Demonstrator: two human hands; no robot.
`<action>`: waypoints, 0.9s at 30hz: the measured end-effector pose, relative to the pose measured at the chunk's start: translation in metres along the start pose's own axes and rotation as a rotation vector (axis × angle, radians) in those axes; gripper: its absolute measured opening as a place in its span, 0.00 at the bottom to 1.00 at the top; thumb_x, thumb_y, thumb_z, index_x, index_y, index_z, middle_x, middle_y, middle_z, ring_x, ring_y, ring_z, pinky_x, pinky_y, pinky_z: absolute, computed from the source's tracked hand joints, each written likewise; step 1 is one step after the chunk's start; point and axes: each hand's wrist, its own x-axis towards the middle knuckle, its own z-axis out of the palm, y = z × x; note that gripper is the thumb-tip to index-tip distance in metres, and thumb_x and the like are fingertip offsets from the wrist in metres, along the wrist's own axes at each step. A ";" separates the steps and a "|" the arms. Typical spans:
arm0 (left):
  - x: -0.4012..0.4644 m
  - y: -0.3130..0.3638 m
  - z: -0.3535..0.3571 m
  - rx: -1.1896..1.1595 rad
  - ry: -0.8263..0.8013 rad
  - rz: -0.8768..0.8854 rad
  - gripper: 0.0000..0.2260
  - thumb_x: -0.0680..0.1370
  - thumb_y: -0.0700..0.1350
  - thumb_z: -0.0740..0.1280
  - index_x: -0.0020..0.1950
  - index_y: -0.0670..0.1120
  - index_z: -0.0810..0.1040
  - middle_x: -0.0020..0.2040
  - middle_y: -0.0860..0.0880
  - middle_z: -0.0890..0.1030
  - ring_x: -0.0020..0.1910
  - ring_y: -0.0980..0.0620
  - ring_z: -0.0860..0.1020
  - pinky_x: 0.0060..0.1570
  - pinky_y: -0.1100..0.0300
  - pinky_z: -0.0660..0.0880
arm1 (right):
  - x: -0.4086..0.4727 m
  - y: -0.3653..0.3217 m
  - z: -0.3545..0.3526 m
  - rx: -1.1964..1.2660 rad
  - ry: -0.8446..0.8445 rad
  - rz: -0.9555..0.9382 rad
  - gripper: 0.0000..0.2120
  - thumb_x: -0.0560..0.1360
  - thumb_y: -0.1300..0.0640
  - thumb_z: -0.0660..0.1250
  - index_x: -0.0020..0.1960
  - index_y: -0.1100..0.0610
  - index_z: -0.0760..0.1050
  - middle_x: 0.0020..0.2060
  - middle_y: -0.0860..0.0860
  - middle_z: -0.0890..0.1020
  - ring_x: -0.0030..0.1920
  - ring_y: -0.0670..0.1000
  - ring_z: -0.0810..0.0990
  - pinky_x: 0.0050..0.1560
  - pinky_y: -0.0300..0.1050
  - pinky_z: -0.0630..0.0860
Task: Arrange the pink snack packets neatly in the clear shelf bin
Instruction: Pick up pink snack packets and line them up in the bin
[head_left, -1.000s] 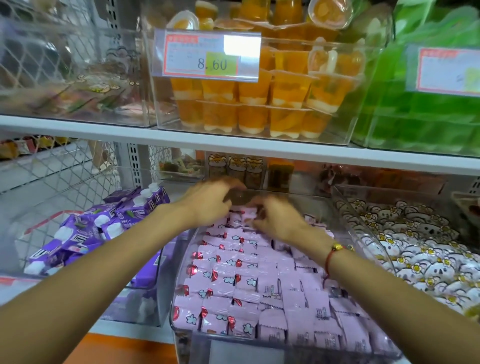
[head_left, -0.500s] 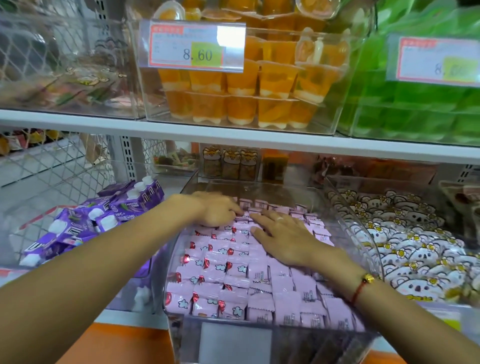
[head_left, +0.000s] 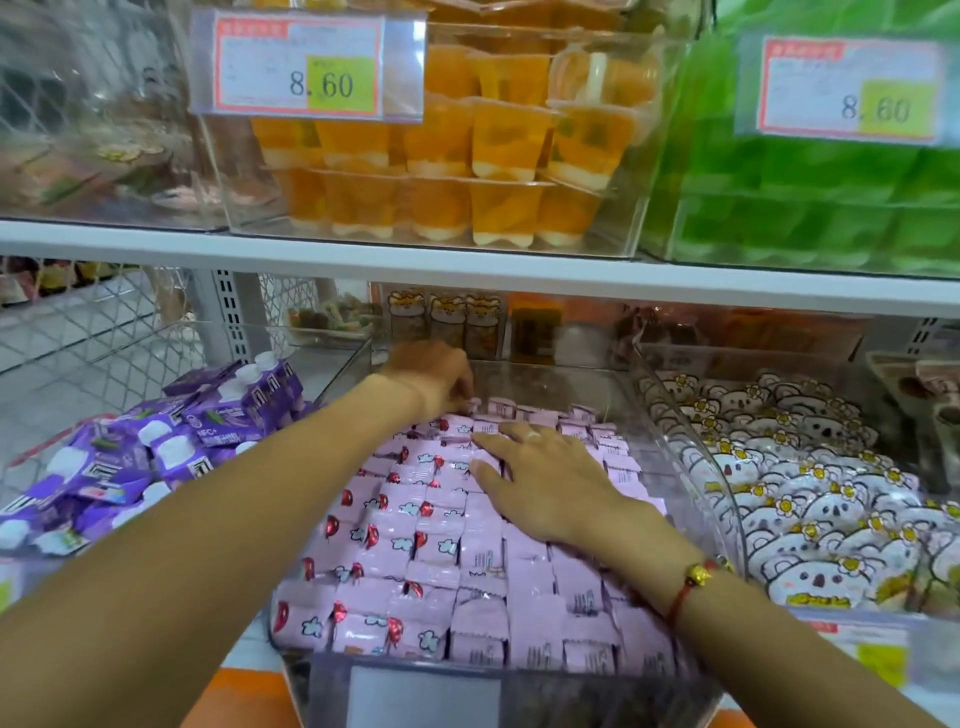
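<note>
My right hand lies flat on the pink snack packets, palm down, fingers straight and spread, pointing toward the back left of the bin; it presses on them and grasps none. A ring shows on one finger, and a red cord bracelet with a gold bead sits on the wrist just behind it. My left hand is further in, just beyond the right fingertips, at the back left corner of the packet pile. Its fingers curl downward onto the rearmost packets, but I cannot tell whether they pinch one or only touch, since the fingertips are hidden behind the hand itself.

Under and around both hands the packets fill the clear shelf bin in overlapping rows, those left of my right hand showing red and white printing, those under and right of it showing barcodes. The back row, just past my right fingers, stands more upright.

To the left of my left forearm a neighbouring bin holds purple pouches with white caps, lying in a loose heap. To the right of my right wrist, beyond the bin wall, are white koala-face packets with yellow flowers. Above both hands runs a white shelf, carrying orange jelly cups behind a price tag reading 8.60, with green packs to their right.
</note>
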 end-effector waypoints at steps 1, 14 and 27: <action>0.001 0.000 0.001 -0.001 0.020 -0.010 0.07 0.78 0.47 0.67 0.54 0.52 0.82 0.55 0.52 0.82 0.50 0.49 0.79 0.47 0.59 0.74 | 0.000 0.000 0.000 0.000 0.001 0.002 0.24 0.81 0.42 0.48 0.75 0.45 0.57 0.76 0.50 0.58 0.74 0.55 0.56 0.73 0.55 0.53; 0.007 -0.007 0.007 -0.029 -0.094 0.048 0.12 0.77 0.47 0.65 0.59 0.56 0.79 0.56 0.53 0.81 0.50 0.48 0.78 0.42 0.59 0.72 | -0.001 -0.001 0.000 0.023 0.006 0.011 0.24 0.81 0.41 0.48 0.75 0.43 0.56 0.76 0.49 0.58 0.75 0.54 0.55 0.73 0.54 0.50; -0.005 -0.011 -0.010 -0.280 0.203 -0.079 0.10 0.77 0.49 0.67 0.57 0.52 0.81 0.57 0.53 0.81 0.57 0.51 0.78 0.57 0.56 0.74 | 0.001 0.001 -0.003 0.021 -0.045 0.011 0.24 0.81 0.41 0.48 0.75 0.43 0.55 0.76 0.48 0.56 0.75 0.53 0.53 0.73 0.54 0.50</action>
